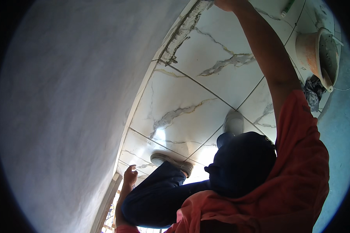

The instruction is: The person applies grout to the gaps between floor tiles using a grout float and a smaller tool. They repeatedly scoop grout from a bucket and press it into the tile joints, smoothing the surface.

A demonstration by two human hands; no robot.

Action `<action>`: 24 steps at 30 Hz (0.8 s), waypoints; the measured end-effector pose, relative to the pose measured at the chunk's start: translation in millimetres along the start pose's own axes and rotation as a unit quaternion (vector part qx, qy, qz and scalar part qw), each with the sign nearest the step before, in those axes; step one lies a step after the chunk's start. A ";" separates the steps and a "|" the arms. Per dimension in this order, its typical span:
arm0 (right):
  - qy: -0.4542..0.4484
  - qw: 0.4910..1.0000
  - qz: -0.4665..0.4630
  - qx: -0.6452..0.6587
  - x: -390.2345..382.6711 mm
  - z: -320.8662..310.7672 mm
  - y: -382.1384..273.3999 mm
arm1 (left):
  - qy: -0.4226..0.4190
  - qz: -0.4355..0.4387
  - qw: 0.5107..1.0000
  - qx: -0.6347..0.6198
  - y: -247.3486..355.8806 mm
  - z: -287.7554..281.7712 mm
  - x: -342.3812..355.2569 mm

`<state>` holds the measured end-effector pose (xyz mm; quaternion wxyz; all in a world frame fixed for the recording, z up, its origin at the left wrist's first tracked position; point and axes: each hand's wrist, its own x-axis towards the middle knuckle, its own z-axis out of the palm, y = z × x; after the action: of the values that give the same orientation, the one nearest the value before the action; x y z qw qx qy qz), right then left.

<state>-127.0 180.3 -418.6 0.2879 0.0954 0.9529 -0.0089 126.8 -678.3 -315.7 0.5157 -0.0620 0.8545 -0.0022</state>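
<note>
My right arm stretches far forward, and my right hand [230,4] is at the top edge of the view, where its fingers are mostly cut off. It is beside the far end of a rough, whitish-grey mortar strip [184,33] with ragged dark edges, along the foot of the wall. Whether it holds anything is hidden. My left hand [130,176] is low by the wall, outside my bent knee. Its fingers are loosely bent and apart, with nothing seen in them. Pale skirting [138,99] edges the wall nearer to me.
A plain grey-white wall [74,97] rises on the left. Glossy marble-patterned tiles [182,112] cover the floor under my shoes [233,122]. On the right stands a dirty bucket [309,50] beside a crumpled black plastic bag [314,93]. A green tube-like object [287,7] lies farther off.
</note>
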 end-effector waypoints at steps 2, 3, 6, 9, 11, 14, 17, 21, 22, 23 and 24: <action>0.006 0.999 0.031 0.028 -1.8 9.3 7.8 | 0.018 -0.008 1.000 -0.018 2.2 -0.6 -0.6; 0.012 0.996 0.065 0.056 -1.2 12.5 10.9 | 0.023 -0.005 1.000 -0.018 3.0 -2.2 -0.9; 0.067 0.991 0.094 0.067 -2.0 5.4 15.0 | 0.024 -0.012 1.000 -0.011 2.7 0.8 -2.8; 0.042 0.993 0.071 0.083 2.9 -13.4 6.7 | 0.018 -0.022 1.000 -0.007 -7.7 8.2 -14.0; 0.018 0.994 0.072 0.083 1.1 -14.7 2.7 | 0.018 -0.033 0.999 -0.017 -11.6 10.2 -15.8; 0.004 0.991 0.117 0.064 -8.3 -12.0 15.4 | 0.041 -0.023 0.998 -0.032 -3.5 7.3 -12.3; -0.014 0.994 0.100 0.042 -14.4 -31.6 24.5 | 0.029 -0.024 0.999 -0.019 -10.0 12.6 -21.8; 0.012 0.975 0.161 0.150 -8.4 -38.8 15.4 | 0.016 -0.028 0.999 -0.019 -15.6 18.4 -25.1; 0.006 0.979 0.155 0.133 -7.4 -34.7 15.1 | 0.026 -0.026 0.999 -0.024 -15.9 18.7 -23.1; 0.004 0.982 0.147 0.115 -5.3 -31.3 16.0 | 0.037 -0.029 0.998 -0.035 -14.5 18.3 -19.1; 0.002 0.985 0.140 0.097 -3.3 -26.4 17.8 | 0.037 -0.033 0.998 -0.040 -14.3 16.2 -15.1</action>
<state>-135.5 199.1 -394.1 0.2741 0.2551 0.9252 -0.0609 149.5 -689.9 -309.0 0.4806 -0.1108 0.8698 0.0127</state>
